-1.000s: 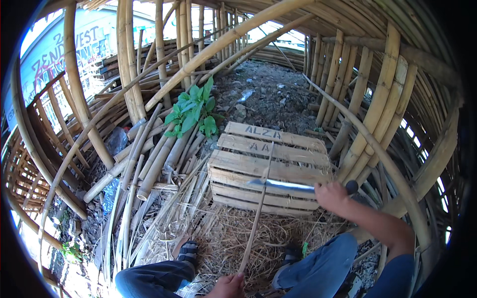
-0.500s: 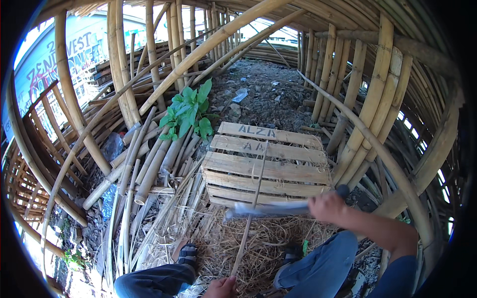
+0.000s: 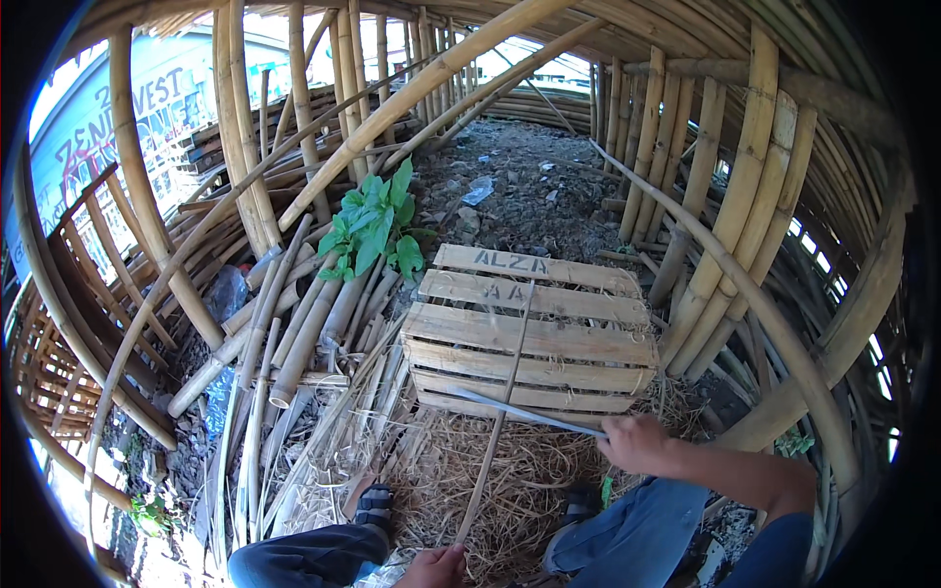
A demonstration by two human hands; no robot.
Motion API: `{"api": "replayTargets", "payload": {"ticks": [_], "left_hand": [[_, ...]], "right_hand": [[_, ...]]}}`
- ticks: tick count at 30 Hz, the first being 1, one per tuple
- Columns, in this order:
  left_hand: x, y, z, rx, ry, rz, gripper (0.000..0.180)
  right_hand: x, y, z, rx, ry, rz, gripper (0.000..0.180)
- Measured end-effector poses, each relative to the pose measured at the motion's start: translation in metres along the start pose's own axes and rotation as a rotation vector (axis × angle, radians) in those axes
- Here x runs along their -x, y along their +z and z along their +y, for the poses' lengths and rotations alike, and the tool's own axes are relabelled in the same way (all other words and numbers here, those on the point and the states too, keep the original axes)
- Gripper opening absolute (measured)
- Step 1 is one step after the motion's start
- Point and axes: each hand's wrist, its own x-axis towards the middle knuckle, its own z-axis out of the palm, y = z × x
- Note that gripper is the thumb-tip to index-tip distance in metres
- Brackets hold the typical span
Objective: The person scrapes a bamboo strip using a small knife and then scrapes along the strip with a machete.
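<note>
My left hand (image 3: 434,568), at the lower edge, is closed on the near end of a long thin bamboo strip (image 3: 483,470). The strip slants up and away, its far part over a slatted wooden crate (image 3: 529,338). On the right, my right hand (image 3: 635,446) grips the handle of a machete (image 3: 529,414). Its blade appears nearly edge-on, pointing left and crossing the strip in front of the crate's near side. Whether blade and strip touch, I cannot tell. The fist hides most of the handle.
Bamboo shavings (image 3: 520,470) cover the ground between my feet. Bamboo poles (image 3: 304,348) lie at left beside a leafy green plant (image 3: 372,230). A slanting pole (image 3: 725,260) and upright bamboo posts (image 3: 735,216) stand right of the crate. Rubble lies behind it.
The machete has turned from showing its broad, blurred side to a thin edge, its tip now higher. My right hand has shifted slightly left and down. My left hand still holds the strip.
</note>
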Motion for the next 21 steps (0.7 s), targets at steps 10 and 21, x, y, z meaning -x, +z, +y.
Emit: {"api": "replayTargets", "payload": {"ticks": [10,21], "left_hand": [[-0.01,0.002,-0.022,-0.03,0.152,-0.029,0.021],[-0.004,-0.004,-0.003,0.129,0.186,-0.123,0.018]], "right_hand": [[-0.037,0.012,0.065,0.47,0.044,0.095,0.017],[-0.035,0.029,0.029,-0.114,0.16,-0.022,0.029]]}}
